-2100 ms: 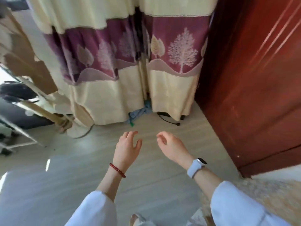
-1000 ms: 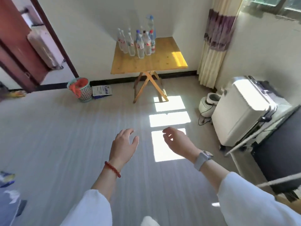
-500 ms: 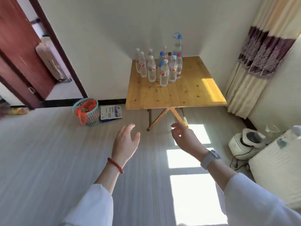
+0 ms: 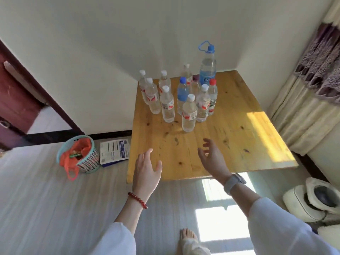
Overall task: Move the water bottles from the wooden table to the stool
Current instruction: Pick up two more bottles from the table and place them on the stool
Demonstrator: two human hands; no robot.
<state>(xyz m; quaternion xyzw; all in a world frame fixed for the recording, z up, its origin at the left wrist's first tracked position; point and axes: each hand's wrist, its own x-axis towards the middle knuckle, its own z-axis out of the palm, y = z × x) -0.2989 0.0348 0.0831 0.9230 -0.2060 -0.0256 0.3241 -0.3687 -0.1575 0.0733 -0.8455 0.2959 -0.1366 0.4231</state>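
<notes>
Several clear water bottles [image 4: 188, 113] stand upright in a cluster at the far left part of the wooden table [image 4: 237, 142]; caps are white, blue and red. A taller bottle with a blue cap and loop handle [image 4: 207, 66] stands at the back. My left hand [image 4: 146, 172] hovers open over the table's near left edge. Over the table's near middle, my right hand [image 4: 213, 159], with a watch on its wrist, is open too. Both hands hold nothing and are well short of the bottles. No stool is in view.
A mesh bin with an orange bag [image 4: 79, 155] and a printed packet [image 4: 115, 150] lie on the floor left of the table. A dark red door [image 4: 16, 100] is at far left. Curtains [image 4: 312, 92] hang at right, with a white appliance [image 4: 312, 199] on the floor.
The view swung from the curtains and door round to the table, and I walked up to it. Both open hands now reach over the table's near edge.
</notes>
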